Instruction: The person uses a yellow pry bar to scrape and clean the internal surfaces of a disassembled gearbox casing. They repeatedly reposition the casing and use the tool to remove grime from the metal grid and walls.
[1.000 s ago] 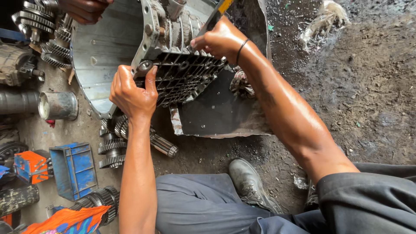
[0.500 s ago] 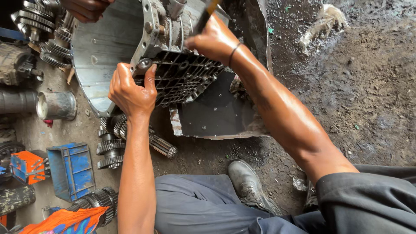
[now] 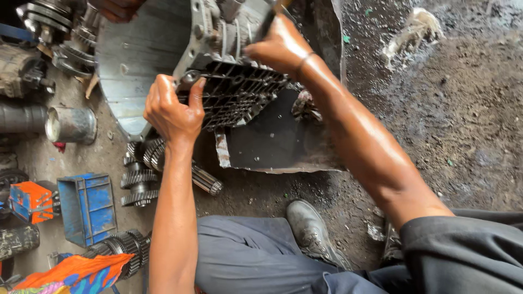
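No labels, signs or screens show. Well to the left of the left hand [image 3: 173,111] and nearer the viewer lies a blue rectangular crate [image 3: 87,207], and left of it an orange box [image 3: 31,200], possibly a carton.

Ground surface is dark, oily dirt [image 3: 463,136], with a pale crumpled rag [image 3: 414,27] at 1 o'clock. A flat dark metal sheet [image 3: 272,141] lies at centre. Below it to the left, a geared shaft [image 3: 158,177] with several cogs and a splined end rests on the ground. At 9 o'clock, a short grey metal cylinder [image 3: 71,124] lies on its side. At 8 o'clock, a blue plastic crate [image 3: 87,207] sits just beside an orange box [image 3: 30,200]. A second gear cluster [image 3: 122,247] lies at 7 o'clock, touching an orange patterned cloth [image 3: 71,275]. More stacked gears [image 3: 49,19] occupy 11 o'clock.
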